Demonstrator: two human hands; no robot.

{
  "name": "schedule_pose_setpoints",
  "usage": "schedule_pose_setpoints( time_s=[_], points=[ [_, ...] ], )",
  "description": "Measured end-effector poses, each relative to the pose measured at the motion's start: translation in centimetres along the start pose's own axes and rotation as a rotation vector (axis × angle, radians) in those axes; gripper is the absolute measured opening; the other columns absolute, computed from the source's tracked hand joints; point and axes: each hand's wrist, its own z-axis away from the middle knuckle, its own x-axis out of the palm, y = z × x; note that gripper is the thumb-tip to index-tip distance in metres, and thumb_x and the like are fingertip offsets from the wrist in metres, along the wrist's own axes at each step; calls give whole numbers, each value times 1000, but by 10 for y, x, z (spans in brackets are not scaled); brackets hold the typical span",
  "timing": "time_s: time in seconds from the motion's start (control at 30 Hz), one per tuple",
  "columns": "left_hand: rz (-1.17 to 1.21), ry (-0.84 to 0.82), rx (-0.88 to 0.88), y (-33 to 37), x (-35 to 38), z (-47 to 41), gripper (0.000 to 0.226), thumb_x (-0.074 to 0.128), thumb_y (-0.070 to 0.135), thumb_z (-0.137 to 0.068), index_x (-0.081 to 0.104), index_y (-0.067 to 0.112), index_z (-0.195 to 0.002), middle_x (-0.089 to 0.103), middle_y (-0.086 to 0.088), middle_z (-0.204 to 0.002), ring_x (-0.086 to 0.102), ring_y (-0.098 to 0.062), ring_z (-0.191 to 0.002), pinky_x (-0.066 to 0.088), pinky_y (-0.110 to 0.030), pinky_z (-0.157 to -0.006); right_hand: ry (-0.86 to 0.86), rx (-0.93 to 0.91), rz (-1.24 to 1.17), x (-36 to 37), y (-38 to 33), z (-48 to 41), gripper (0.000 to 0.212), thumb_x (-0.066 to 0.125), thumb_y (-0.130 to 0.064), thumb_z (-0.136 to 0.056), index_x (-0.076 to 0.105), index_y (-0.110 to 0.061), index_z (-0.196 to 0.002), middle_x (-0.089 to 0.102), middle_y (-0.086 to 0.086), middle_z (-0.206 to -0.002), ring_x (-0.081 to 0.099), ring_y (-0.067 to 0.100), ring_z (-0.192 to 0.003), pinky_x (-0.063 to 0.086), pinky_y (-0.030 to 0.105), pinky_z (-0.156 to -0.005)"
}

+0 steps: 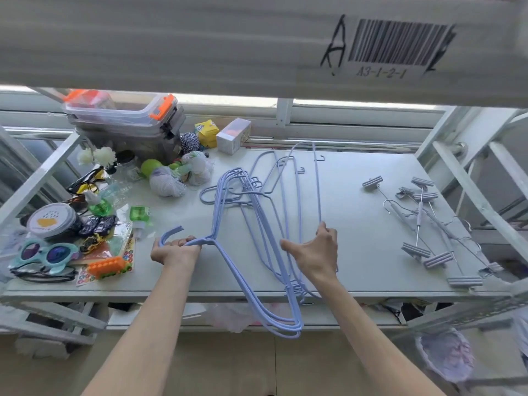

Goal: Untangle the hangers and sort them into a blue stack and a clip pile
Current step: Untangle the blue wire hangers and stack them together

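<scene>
The left hand point(175, 250) has its fingers point(185, 242) curled tight round the necks of a bunch of blue hangers point(257, 287), just below their hooks point(168, 234), which curve up and to the left. From that grip the bunch runs right and toward the near edge of the desk point(357, 224), its rounded shoulder ends hanging past the edge; it looks like three or four hangers, though the overlapping wires prevent a sure count. The right hand point(314, 252) is spread wide, fingers splayed; its fingertips point(322, 228) touch the near end of a long hanger wire point(317, 190), but whether they pinch it is unclear. More blue hangers point(274, 178) lie tangled across the middle of the desk, long axes running near to far, small hooks at the far ends; their number cannot be told. Well apart on the right lies the clip pile point(428, 232), rods mostly slanting far-left to near-right, with about eight grey clips showing. Clutter point(85, 218) fills the desk's left side.
</scene>
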Motion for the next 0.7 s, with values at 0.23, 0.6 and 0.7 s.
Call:
schedule_pose_setpoints(
  time_s=[0.23, 0.6, 0.7],
  points=[
    [2, -50, 9, -1, -4, -8, 45, 39, 33, -95, 23, 20, -55, 20, 4, -47, 25, -16, -45, 28, -25, -56, -89, -99, 30, 28, -9, 31, 103, 81, -46, -60, 34, -5, -142, 43, 4, -120, 50, 18, -99, 41, 24, -79],
    [19, -332, -59, 0, -22, -14, 68, 30, 65, -94, 33, 20, -43, 29, 7, -39, 33, -12, -37, 35, -21, -56, -104, -141, 46, 40, -14, 61, 113, 77, -46, -62, 20, -5, -150, 34, -1, -122, 45, 20, -115, 45, 28, -91],
    [18, -391, -93, 2, -28, -13, 68, 36, 71, -88, 35, 20, -43, 34, 6, -40, 38, -12, -39, 37, -22, -61, -121, -149, 65, 41, -14, 63, 112, 76, -47, -61, 21, -7, -150, 32, -2, -119, 47, 19, -110, 44, 24, -81]
  ],
)
